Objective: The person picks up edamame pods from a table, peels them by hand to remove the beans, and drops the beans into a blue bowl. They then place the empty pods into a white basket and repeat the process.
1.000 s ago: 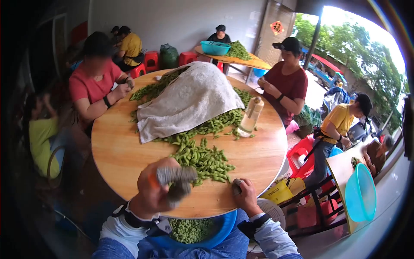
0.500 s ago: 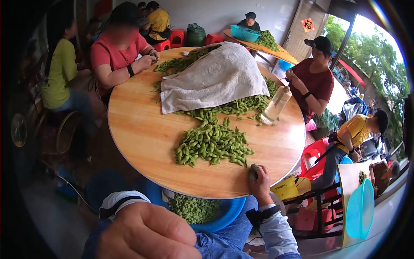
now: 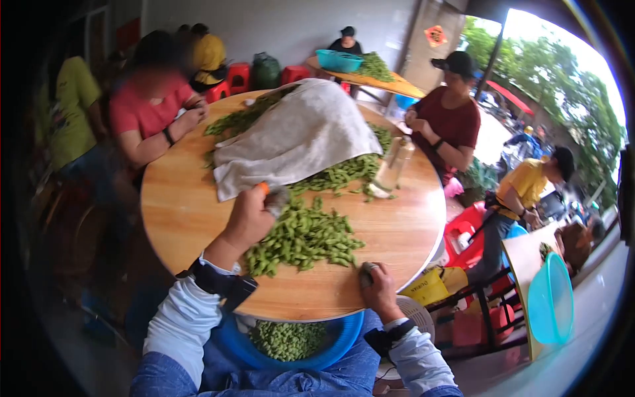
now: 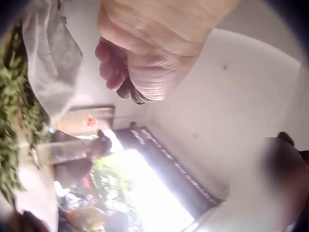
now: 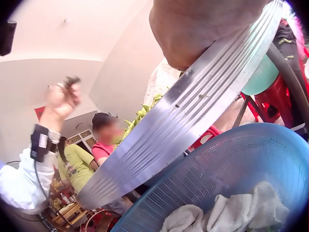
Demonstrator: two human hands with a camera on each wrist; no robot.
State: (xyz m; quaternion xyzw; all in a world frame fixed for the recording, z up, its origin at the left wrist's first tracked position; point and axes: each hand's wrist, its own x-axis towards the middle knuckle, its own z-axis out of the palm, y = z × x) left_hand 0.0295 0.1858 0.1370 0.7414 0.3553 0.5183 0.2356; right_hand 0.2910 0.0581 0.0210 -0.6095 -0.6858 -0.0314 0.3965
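My left hand (image 3: 248, 218) is over the left side of a loose heap of green soybean pods (image 3: 307, 241), its fingers loosely curled. Grey wraps cover some of its fingertips, and an orange band shows on it. The left wrist view has the palm (image 4: 159, 46) and dark wraps, with nothing visible held. At the front right edge of the round wooden table (image 3: 192, 231) rests my right hand (image 3: 378, 290), a grey cover on its thumb. Below the edge, a blue basin (image 3: 350, 337) with shelled green beans (image 3: 288, 339) stands at my lap.
A white towel (image 3: 297, 132) covers a larger pod pile behind the heap. Right of it stands a clear bottle (image 3: 393, 165). People in red shirts sit left (image 3: 155, 109) and right (image 3: 450, 126). White cloths (image 5: 241, 212) lie in the blue basin. Another table (image 3: 529, 264) holds a turquoise basin (image 3: 552, 298).
My left hand was over the table's front, then low and close to the camera, and is now out over the pods. The heap reaches further left than a second ago. My right hand stays at the edge.
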